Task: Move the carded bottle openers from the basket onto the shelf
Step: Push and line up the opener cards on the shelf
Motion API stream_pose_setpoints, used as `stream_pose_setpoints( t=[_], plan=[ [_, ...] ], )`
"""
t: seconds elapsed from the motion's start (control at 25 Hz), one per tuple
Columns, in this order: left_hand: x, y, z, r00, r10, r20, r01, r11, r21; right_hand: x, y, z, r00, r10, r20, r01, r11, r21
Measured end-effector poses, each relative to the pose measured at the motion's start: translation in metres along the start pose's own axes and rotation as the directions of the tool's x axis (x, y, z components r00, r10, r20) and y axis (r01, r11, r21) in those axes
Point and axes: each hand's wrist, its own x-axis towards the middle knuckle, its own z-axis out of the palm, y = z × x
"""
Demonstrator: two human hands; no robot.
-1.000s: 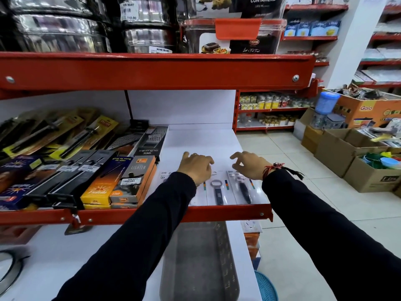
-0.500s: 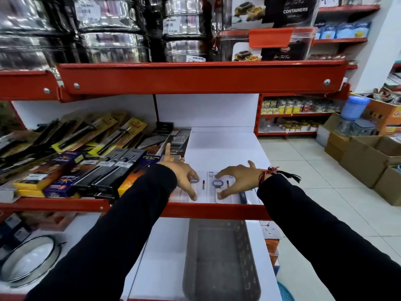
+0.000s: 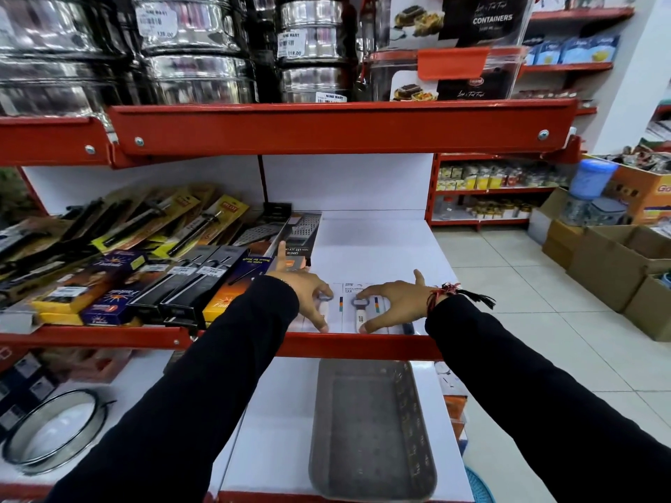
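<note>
We have both hands on the white shelf (image 3: 381, 245), directly above the grey basket (image 3: 370, 430) one level down. The basket interior shows no cards; we judge it emptied.

The carded openers (image 3: 357, 314) lie flat in a row at the front lip of the shelf, to the right of the boxed lighters (image 3: 218, 303).

Change over the last second: our hands have closed inward from apart at the row ends to near each other over its middle. The left hand (image 3: 305, 288) is spread, index finger pointing away, thumb and remaining fingers resting on the left cards. The right hand (image 3: 392, 303) is spread, fingertips on the opener head and thumb on the card's near edge. Neither hand pinches anything.

Meaning for the task: transfer appears complete. We judge the present step as squaring the cards against each other. Light pressure should suffice; the cards look thin and may slide or overlap.
</note>
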Motion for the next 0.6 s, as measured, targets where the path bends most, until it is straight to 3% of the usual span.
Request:
stream_pose_setpoints(
  t=[0.2,0.36,0.6],
  plan=[
    [0.005,0.011,-0.006,0.997,-0.016,-0.078,0.017,1.0,0.014,-0.012,0.024,-0.009,0.994,0.048,-0.1,-0.035,0.991,0.129],
    [0.02,0.051,-0.012,0.988,0.079,-0.134,-0.086,0.995,-0.052,-0.023,0.069,-0.02,0.972,0.195,-0.127,-0.187,0.979,0.078],
    [0.042,0.105,0.003,0.97,0.192,-0.148,-0.2,0.979,-0.046,-0.047,0.12,-0.013,0.96,0.279,0.009,-0.279,0.957,0.083]
  ],
)
